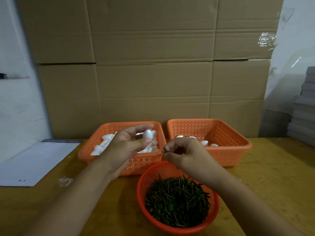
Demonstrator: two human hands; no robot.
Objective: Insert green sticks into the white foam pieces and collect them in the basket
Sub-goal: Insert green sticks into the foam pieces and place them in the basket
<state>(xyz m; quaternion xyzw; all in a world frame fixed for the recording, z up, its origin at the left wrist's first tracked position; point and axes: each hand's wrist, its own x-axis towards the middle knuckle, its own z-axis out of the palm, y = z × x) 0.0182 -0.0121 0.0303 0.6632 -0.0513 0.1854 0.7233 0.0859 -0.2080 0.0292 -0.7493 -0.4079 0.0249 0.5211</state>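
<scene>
My left hand (127, 144) pinches a white egg-shaped foam piece (147, 134) between thumb and fingers, above the left orange basket (136, 165), which holds several loose foam pieces. My right hand (185, 154) pinches a short green stick (165, 149); its tip points up toward the foam piece, a small gap apart. Below my right hand a round orange basket (172, 171) is full of green sticks (177, 200). The right orange basket (228, 155) holds a few foam pieces (204, 142), partly hidden behind my right hand.
The baskets stand on a yellow wooden table (265, 176). A lined notepad (35, 162) lies at the left, with white crumbs (65, 181) beside it. A cardboard wall (153, 65) stands right behind the baskets. Stacked grey boxes (305, 106) are at the right edge.
</scene>
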